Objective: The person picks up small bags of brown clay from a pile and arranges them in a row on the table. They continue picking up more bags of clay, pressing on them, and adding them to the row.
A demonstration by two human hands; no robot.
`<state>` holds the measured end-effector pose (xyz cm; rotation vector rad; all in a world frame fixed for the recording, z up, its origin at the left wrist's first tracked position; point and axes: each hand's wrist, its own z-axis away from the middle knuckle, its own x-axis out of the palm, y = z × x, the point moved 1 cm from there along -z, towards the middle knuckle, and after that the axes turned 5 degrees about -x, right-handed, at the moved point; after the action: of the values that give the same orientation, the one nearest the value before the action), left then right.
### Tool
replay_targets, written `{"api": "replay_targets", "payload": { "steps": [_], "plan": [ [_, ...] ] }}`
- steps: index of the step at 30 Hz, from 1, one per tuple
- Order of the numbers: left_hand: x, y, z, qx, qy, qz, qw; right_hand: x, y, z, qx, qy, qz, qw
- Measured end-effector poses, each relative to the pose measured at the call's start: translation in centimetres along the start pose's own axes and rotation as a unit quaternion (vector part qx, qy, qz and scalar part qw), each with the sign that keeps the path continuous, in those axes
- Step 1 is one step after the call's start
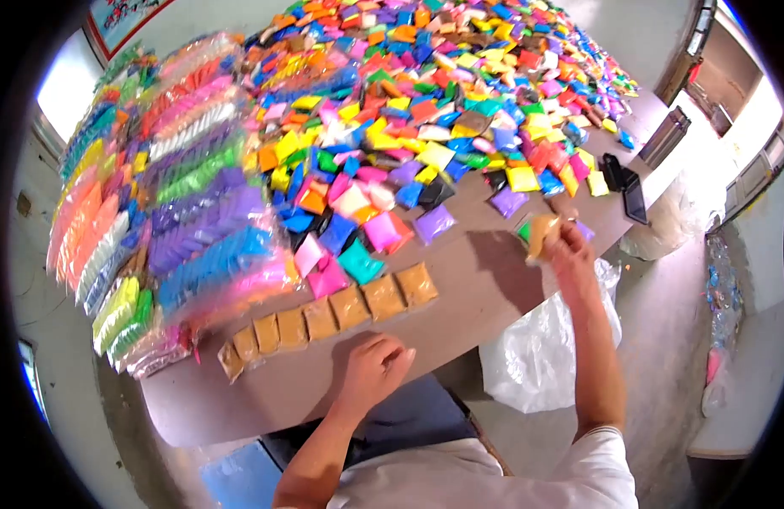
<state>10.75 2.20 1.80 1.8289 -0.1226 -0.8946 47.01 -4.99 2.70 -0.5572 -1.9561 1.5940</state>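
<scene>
My right hand (568, 253) pinches a tan packet (541, 234) above the right part of the table, beside a few loose packets. My left hand (378, 366) rests near the table's front edge with its fingers curled in, and nothing shows in it. Just beyond it runs a row of tan packets (350, 308), overlapping and leaning on one another. Purple packets (434, 224) and a teal packet (361, 261) lie behind that row.
A large heap of packets in many colours (426, 110) covers the table's back. Stacked clear bags of sorted packets (210, 212) stand at the left. A black open case (625, 188) lies at the right edge. A clear plastic bag (540, 356) hangs below the front edge.
</scene>
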Motion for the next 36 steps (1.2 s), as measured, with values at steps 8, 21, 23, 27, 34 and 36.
{"api": "replay_targets", "payload": {
  "steps": [8, 21, 23, 27, 34, 36],
  "plan": [
    [-0.5, -0.7, 0.6, 0.012, -0.022, 0.053, 0.998, 12.3, 1.5, 12.8, 0.172, -0.156, -0.091, 0.968],
    [-1.3, -1.7, 1.2, 0.022, -0.052, 0.163, 0.985, 17.3, 1.2, 15.3, 0.14, -0.202, -0.051, 0.968],
    [-1.0, -2.0, 1.2, 0.027, -0.039, 0.171, 0.984, 17.5, 1.5, 15.5, 0.11, -0.181, -0.044, 0.976],
    [-2.4, -1.3, 1.3, -0.071, -0.096, 0.209, 0.971, 18.2, 1.7, 15.4, 0.098, -0.167, -0.023, 0.981],
    [-1.5, -2.1, 1.4, 0.038, -0.08, 0.132, 0.987, 18.2, 0.2, 13.5, 0.192, -0.216, -0.035, 0.957],
    [-1.8, -1.5, 1.4, 0.009, -0.086, 0.133, 0.987, 17.9, 0.7, 13.7, 0.211, -0.228, -0.018, 0.95]
  ]
}}
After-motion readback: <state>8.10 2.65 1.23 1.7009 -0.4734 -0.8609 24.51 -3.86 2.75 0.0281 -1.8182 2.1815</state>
